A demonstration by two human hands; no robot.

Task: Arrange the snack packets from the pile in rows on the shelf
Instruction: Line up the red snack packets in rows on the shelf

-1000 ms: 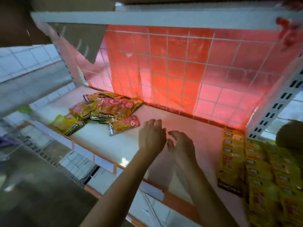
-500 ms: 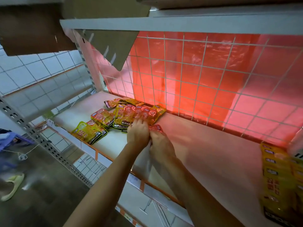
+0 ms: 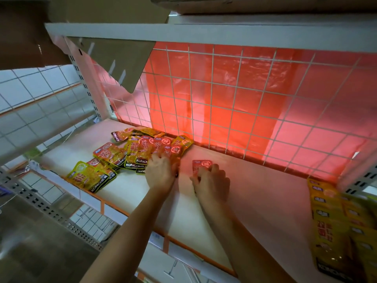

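While the left hand (image 3: 161, 172) lies on the near right edge of the pile (image 3: 130, 152), fingers bent down onto the packets, whether it grips one cannot be told. The right hand (image 3: 212, 178) has its fingers curled round the near end of a red packet (image 3: 202, 164), which lies flat on the shelf (image 3: 204, 217) just right of the pile and apart from it. That pile sits at the shelf's left rear, touching the grid (image 3: 224, 99). Yellow packets (image 3: 326, 221) lie in overlapping rows at the far right, blurred.
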